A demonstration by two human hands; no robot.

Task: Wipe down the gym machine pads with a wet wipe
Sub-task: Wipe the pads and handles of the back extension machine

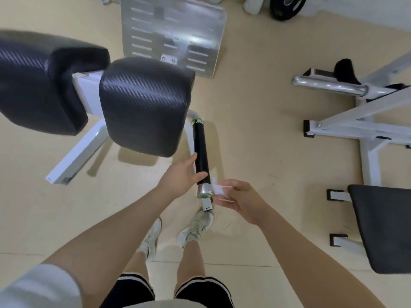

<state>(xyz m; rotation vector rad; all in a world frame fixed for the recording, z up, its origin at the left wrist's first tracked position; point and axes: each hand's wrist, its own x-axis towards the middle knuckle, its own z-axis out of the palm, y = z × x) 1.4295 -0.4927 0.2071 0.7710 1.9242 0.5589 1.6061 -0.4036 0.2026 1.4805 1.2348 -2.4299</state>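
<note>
Pale beige gym flooring (255, 130) spreads under white-framed machines, with a ribbed metal footplate (171, 34) at the far side and a flat dark bench pad (384, 227) off to the person's right. Two large black carbon-weave cushion pads (144, 105) sit on the white steel frame (86, 92), well apart from both hands.

The risk, as I judge it, is that the small crumpled white wet wipe (219, 188) slips or tears: it is bunched, held only at the tips, and dragging it over the chrome collar (204, 190) could snag it. A wipe this wadded would also cover little pad surface and could dry out before the big cushions are reached.

The right hand (240, 200) pinches the wipe between thumb and curled fingers (224, 202), just beside the lower end of the black cylindrical foam grip handle (200, 152). The left hand (182, 177) is relaxed and spread wide, its fingertips touching the handle's side; it holds nothing.
</note>
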